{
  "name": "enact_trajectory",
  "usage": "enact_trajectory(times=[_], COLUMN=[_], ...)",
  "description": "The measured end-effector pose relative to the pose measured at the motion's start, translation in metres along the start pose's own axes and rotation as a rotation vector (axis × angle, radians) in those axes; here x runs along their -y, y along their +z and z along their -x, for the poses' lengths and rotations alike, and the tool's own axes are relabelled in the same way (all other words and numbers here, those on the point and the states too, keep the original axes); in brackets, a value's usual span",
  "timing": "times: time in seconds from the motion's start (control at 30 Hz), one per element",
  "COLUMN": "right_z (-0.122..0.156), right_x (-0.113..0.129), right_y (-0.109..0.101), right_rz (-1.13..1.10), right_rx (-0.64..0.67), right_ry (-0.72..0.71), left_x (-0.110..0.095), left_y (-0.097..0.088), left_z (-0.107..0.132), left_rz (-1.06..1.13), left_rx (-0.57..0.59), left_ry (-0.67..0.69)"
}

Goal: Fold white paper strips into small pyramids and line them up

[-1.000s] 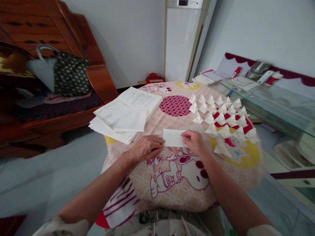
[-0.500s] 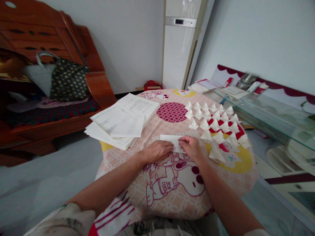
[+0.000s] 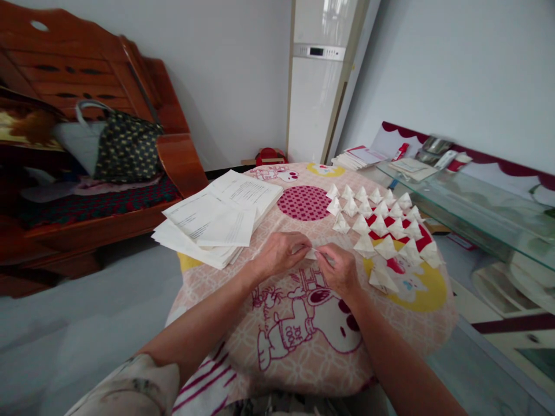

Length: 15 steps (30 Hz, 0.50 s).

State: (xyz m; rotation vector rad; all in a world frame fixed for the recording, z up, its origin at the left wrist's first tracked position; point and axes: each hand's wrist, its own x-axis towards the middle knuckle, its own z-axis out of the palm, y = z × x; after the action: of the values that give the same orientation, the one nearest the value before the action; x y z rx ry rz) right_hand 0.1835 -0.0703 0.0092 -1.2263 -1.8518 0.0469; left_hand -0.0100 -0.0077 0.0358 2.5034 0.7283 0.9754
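Note:
My left hand (image 3: 281, 252) and my right hand (image 3: 340, 267) meet over a small white paper strip (image 3: 310, 253) on the round table, fingers curled and pinching it from both sides. Only a sliver of the strip shows between my fingers. Just right of my right hand lie several folded white paper triangles (image 3: 381, 222) set out in rows. A stack of printed white sheets (image 3: 217, 216) lies to the left of my left hand.
The table wears a pink cartoon-dog cloth (image 3: 303, 323). A wooden bench (image 3: 87, 173) with a patterned bag (image 3: 124, 147) stands at left. A glass shelf (image 3: 477, 202) with papers runs along the right. A tall white appliance (image 3: 314, 81) stands behind.
Both hands lay flat pressing the paper strip on the cloth; now they have drawn together and curled round it, hiding most of it. The view has shifted slightly.

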Motion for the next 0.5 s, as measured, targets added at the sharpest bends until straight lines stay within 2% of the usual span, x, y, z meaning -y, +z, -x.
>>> enact_trajectory(times=[0.33, 0.5], right_z=[-0.0050, -0.0082], right_x=[0.0055, 0.0051], right_y=[-0.0004, -0.0002], right_rz=[0.105, 0.122], right_rx=[-0.035, -0.035], right_ry=[-0.027, -0.025], left_x=[-0.0092, -0.0061], left_y=[0.0057, 0.0056], left_z=[-0.0018, -0.0007], left_rz=[-0.176, -0.130], left_rx=[-0.033, -0.042], left_ry=[0.093, 0.070])
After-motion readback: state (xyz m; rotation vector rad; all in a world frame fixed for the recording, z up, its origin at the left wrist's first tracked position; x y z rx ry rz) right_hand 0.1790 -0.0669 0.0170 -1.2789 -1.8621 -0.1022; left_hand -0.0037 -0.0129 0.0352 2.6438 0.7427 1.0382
